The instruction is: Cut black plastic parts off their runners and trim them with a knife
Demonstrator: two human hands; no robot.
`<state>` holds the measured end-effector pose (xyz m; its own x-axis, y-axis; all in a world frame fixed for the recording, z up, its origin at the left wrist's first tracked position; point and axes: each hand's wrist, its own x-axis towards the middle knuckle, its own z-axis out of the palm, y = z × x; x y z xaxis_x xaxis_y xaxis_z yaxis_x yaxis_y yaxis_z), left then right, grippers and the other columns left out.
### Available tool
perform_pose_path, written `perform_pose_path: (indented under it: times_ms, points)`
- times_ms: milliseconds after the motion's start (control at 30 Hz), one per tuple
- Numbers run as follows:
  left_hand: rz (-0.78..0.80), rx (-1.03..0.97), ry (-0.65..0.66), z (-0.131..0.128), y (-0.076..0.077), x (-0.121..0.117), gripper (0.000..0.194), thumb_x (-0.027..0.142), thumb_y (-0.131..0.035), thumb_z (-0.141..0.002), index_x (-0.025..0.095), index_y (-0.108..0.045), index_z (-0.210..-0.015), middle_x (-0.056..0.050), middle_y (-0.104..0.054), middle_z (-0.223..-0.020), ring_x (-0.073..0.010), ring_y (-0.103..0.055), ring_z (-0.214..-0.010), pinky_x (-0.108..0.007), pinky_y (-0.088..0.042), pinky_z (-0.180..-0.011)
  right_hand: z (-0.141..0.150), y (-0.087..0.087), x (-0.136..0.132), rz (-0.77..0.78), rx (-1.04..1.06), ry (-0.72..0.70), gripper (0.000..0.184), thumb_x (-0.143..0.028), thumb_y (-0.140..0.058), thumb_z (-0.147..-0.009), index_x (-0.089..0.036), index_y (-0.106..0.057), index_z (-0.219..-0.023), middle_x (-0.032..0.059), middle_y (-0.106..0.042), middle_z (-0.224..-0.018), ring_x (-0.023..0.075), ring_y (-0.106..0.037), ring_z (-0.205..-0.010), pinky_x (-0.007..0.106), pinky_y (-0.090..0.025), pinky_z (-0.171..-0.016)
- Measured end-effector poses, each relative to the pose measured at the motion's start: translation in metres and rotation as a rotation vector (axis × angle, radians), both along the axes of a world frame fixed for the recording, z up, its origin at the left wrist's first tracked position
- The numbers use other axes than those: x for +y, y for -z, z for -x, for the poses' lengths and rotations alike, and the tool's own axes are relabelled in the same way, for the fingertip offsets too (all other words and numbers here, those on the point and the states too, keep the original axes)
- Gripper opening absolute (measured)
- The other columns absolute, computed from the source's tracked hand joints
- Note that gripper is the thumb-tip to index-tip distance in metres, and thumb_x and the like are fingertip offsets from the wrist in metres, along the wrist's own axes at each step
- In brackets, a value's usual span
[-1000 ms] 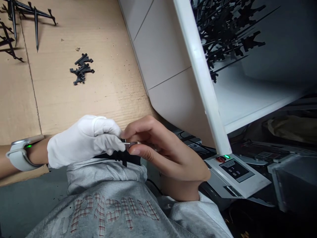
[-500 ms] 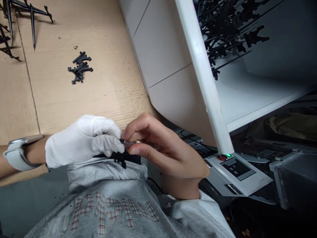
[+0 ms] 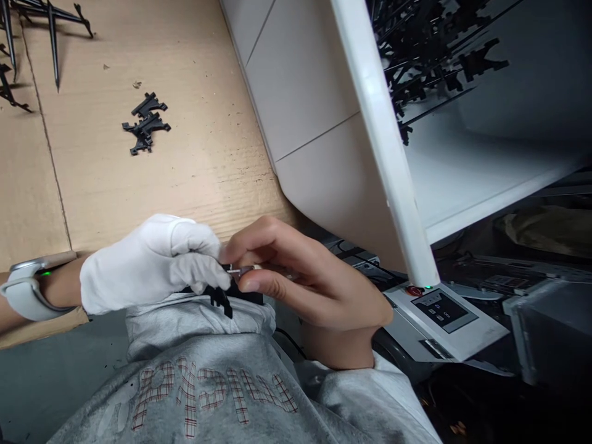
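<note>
My left hand (image 3: 148,262), in a white glove, is closed around a small black plastic part (image 3: 221,299) whose end sticks out below the fingers. My bare right hand (image 3: 300,277) is closed in a pinch on a small metal tool (image 3: 240,269) whose tip meets the black part. Both hands sit close to my chest, above my grey sweatshirt (image 3: 208,382). A white watch (image 3: 25,290) is on my left wrist.
A cardboard sheet (image 3: 139,185) covers the bench, with a small heap of black clips (image 3: 145,123) and long black spikes (image 3: 32,24) at the top left. A white bin (image 3: 383,154) on the right holds several black parts (image 3: 425,55). A grey control panel (image 3: 444,317) lies below it.
The view has shifted slightly; the hands stay together, with the black part nudged a little left and down in my grip.
</note>
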<state>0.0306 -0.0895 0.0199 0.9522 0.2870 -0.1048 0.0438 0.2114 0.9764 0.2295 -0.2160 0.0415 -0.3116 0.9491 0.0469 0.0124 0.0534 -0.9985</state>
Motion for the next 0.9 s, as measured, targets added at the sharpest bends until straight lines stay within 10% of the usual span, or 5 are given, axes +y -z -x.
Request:
perform_pose_path:
  times_ms: [200, 633, 900]
  points:
    - [-0.310, -0.176, 0.014, 0.0007, 0.0044, 0.0005, 0.028, 0.023, -0.067, -0.108, 0.014, -0.071, -0.082, 0.002, -0.074, -0.072, -0.0063, -0.067, -0.063, -0.010, -0.056, -0.062, 0.0005, -0.0005, 0.0026, 0.007, -0.004, 0.000, 0.003, -0.017, -0.059, -0.113, -0.019, -0.058, -0.115, -0.0043, -0.053, -0.087, 0.0110, -0.051, -0.074, 0.024, -0.046, -0.070]
    - [-0.228, -0.159, 0.032, 0.0015, 0.0020, -0.0003, 0.021, 0.013, -0.071, -0.102, 0.015, -0.075, -0.081, 0.000, -0.078, -0.074, -0.0075, -0.069, -0.063, -0.012, -0.056, -0.063, 0.0027, 0.0073, -0.0030, 0.096, 0.159, -0.018, 0.012, -0.022, -0.057, -0.116, -0.021, -0.048, -0.124, -0.0099, -0.038, -0.077, 0.0111, -0.040, -0.064, 0.026, -0.036, -0.063]
    - [-0.198, -0.105, 0.066, -0.0040, -0.0014, 0.0029, 0.059, 0.061, -0.057, -0.109, 0.015, -0.072, -0.076, -0.004, -0.078, -0.072, -0.0075, -0.066, -0.062, -0.015, -0.053, -0.061, -0.0015, 0.0026, -0.0006, -0.008, 0.012, -0.015, 0.003, -0.020, -0.057, -0.115, -0.019, -0.058, -0.118, -0.0011, -0.058, -0.096, 0.0119, -0.052, -0.077, 0.026, -0.048, -0.073]
